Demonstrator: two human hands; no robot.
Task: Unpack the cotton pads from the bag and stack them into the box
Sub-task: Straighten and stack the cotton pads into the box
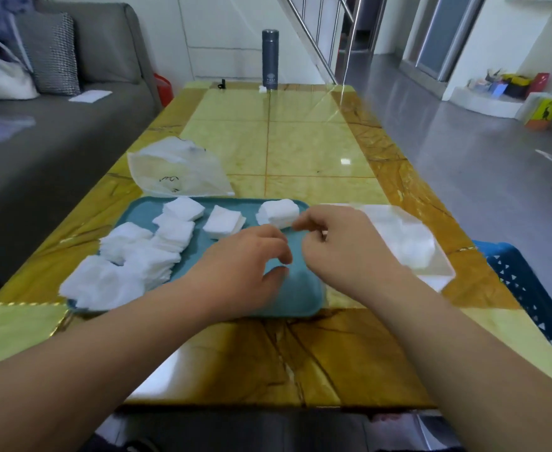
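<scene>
Tray (300, 295) bare at its right end under left hand (245, 265) and right hand (343, 246), fingers loosely curled, hold unclear; cotton pads (144, 259) crowd its left; bag (176, 168) behind; box (437, 275) right.

White cotton pads (131, 265); teal tray (287, 298); table (300, 141) yellow-green, brown veined border (marble look).

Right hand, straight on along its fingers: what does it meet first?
Probably the small stack of cotton pads just ahead of the right hand, on the teal tray; depth is unclear.
</scene>
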